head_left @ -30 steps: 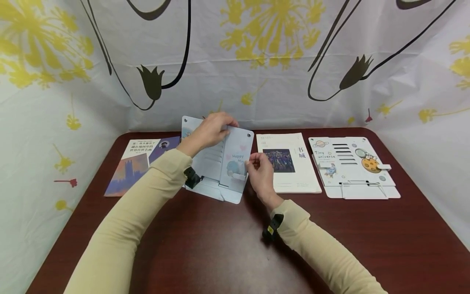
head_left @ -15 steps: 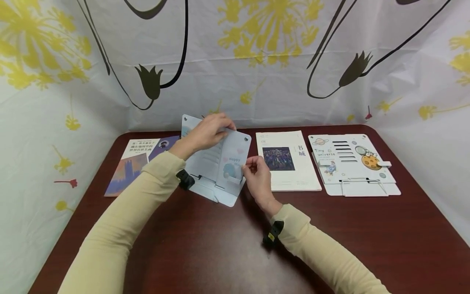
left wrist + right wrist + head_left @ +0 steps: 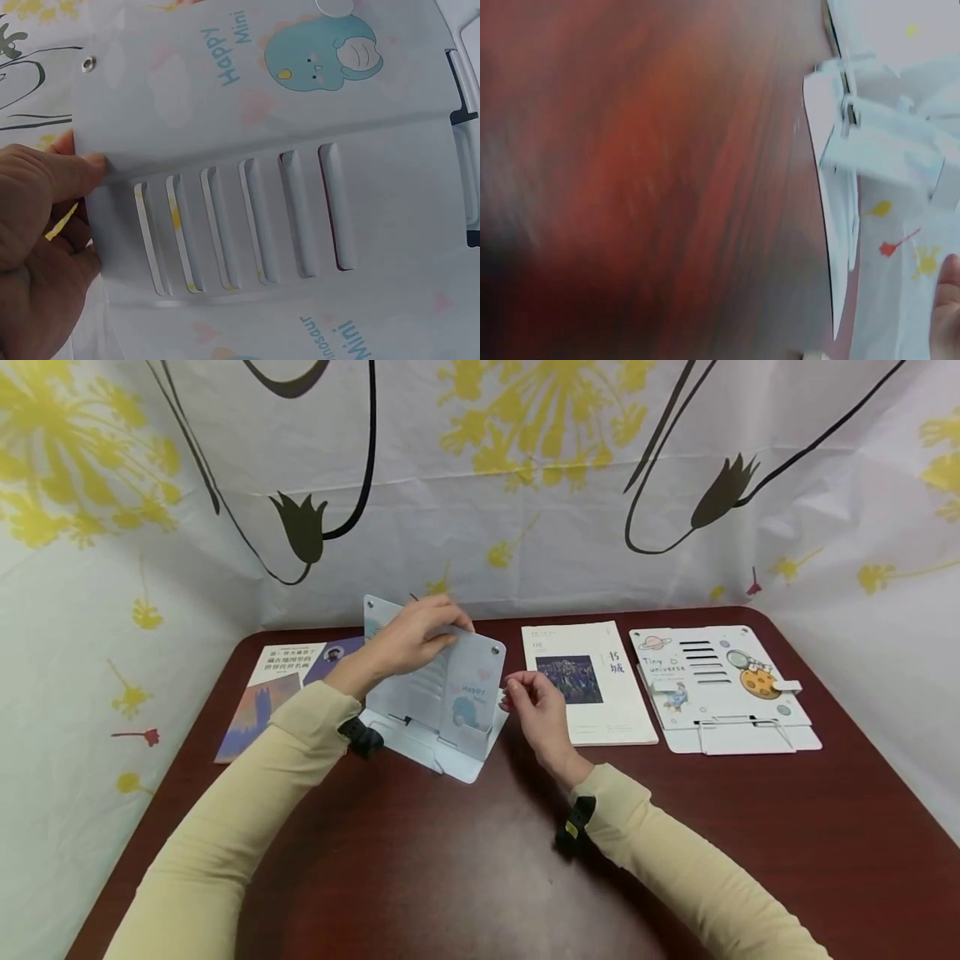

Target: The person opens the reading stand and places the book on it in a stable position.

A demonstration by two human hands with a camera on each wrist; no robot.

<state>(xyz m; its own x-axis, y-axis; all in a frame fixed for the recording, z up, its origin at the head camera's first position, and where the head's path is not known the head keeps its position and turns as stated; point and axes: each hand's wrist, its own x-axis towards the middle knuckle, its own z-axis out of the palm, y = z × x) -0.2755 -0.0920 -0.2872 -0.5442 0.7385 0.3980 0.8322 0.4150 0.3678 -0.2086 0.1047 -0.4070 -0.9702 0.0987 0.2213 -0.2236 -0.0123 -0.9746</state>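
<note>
A pale blue-and-white folding book stand (image 3: 468,681) with dinosaur drawings and "Happy Mini" lettering tilts up from the table. My left hand (image 3: 423,631) pinches its top edge; in the left wrist view that hand (image 3: 37,225) has the thumb on the slotted panel (image 3: 405,187) and other fingers partly behind it. Just off the stand's right edge is my right hand (image 3: 540,714), fingers loosely bent, apparently holding nothing. The right wrist view is blurred: the stand's base and a folded bracket (image 3: 889,142) show, with a bit of the right hand (image 3: 946,307) apart from them.
On the dark red-brown table (image 3: 465,868), a purple-and-orange book (image 3: 262,710) lies at left, partly behind the left arm. A white magazine (image 3: 611,718) lies right of the stand. Farther right is a white "Tiny universe" stand (image 3: 697,693). A patterned cloth (image 3: 480,577) hangs behind.
The right hand has come off the stand's right edge and moved slightly right. The left hand still grips the top, and the stand has shifted a little left and turned slightly.
</note>
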